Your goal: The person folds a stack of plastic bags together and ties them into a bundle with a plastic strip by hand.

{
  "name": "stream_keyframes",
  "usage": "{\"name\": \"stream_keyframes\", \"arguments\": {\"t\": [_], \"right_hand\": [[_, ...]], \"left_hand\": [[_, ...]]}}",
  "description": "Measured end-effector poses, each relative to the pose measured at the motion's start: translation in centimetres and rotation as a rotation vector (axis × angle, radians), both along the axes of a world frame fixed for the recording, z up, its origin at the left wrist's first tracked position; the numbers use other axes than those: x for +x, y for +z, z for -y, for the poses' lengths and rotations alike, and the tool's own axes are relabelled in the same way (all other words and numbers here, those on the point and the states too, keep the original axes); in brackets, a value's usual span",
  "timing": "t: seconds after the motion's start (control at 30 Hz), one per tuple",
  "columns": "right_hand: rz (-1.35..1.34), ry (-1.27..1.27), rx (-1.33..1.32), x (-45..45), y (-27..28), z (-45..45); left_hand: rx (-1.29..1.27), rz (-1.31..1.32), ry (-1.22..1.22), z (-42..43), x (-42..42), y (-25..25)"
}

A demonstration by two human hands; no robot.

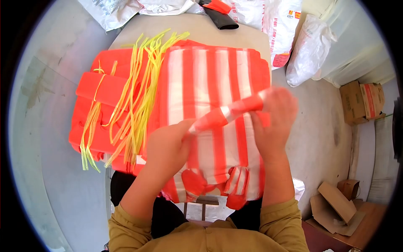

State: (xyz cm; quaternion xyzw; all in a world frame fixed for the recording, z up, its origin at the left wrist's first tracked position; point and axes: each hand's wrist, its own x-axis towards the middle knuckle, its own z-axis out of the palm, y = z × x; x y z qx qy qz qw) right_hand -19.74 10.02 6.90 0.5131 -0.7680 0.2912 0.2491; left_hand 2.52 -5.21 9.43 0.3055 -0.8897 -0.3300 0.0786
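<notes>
Between my two hands stretches a narrow red-and-white striped fabric strip [228, 111], slanting up to the right. My left hand [170, 140] is closed on its lower left end. My right hand [275, 117], blurred by motion, grips the upper right end. Beneath lies a stack of red-and-white striped fabric [201, 80], with bunched striped pieces [237, 181] at its near edge. Just left of it, a bunch of yellow ties [140, 90] lies over red folded bundles [107, 88]. One bundle has a yellow tie around it.
The stack and bundles rest on a beige tabletop [247, 35]. Printed white sacks [282, 31] stand along its far side, near a black-and-red object [220, 14]. A white plastic bag [310, 50] is at the right. Cardboard boxes [362, 103] and flattened cardboard [338, 208] are farther right.
</notes>
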Motion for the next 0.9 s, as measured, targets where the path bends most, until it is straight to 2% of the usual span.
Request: {"name": "stream_keyframes", "arguments": {"t": [0.03, 0.1, 0.13, 0.17, 0.23, 0.27, 0.33, 0.4, 0.43, 0.5, 0.6, 0.7, 0.83, 0.9], "right_hand": [[0.048, -0.039, -0.154, -0.1, 0.2, 0.0], [0.332, 0.020, -0.432, -0.1, 0.2, 0.2], [0.571, 0.118, -0.549, 0.0, -0.3, 0.3], [0.811, 0.219, -0.662, 0.1, -0.8, 0.3], [1.435, 0.382, -0.609, 1.8, -1.7, 0.7], [1.611, 0.405, -0.428, 2.4, -2.6, 0.4], [1.740, 0.447, -0.123, 3.8, -3.3, 0.8], [1.648, 0.498, 0.101, 5.1, -3.5, 1.8], [1.618, 0.480, 0.118, 5.1, -3.3, 1.8], [1.559, 0.441, 0.151, 5.1, -2.9, 1.8], [1.115, 0.369, 0.248, 4.9, -4.2, 2.0], [1.091, 0.269, 0.328, 5.9, -2.4, 2.1], [1.094, 0.209, 0.236, 6.7, -2.8, 2.4], [1.079, 0.198, 0.217, 6.5, -3.3, 2.5]], "left_hand": [[0.217, 0.044, 0.060, -0.2, 0.0, 0.9], [0.722, -0.207, 0.085, 0.3, 0.6, -0.6], [0.973, -0.335, 0.094, 0.4, 0.7, -1.5], [1.064, -0.408, 0.139, 0.2, 0.6, -2.4], [1.246, -0.556, 0.234, -0.9, 0.1, -3.7], [1.213, -0.565, 0.220, -1.2, -0.2, -3.7], [1.151, -0.577, 0.196, -1.9, -0.4, -4.0], [0.939, -0.488, 0.129, -2.0, -0.2, -5.7], [0.831, -0.445, 0.095, -2.0, -0.1, -6.3], [0.810, -0.399, 0.078, -2.3, 0.2, -6.5], [0.732, -0.334, 0.041, -2.8, 0.2, -5.5], [0.618, -0.256, 0.017, -3.1, 0.1, -4.9], [0.630, -0.198, 0.006, -3.3, 0.0, -4.6], [0.542, -0.219, -0.034, -3.4, 0.2, -5.3]]}}
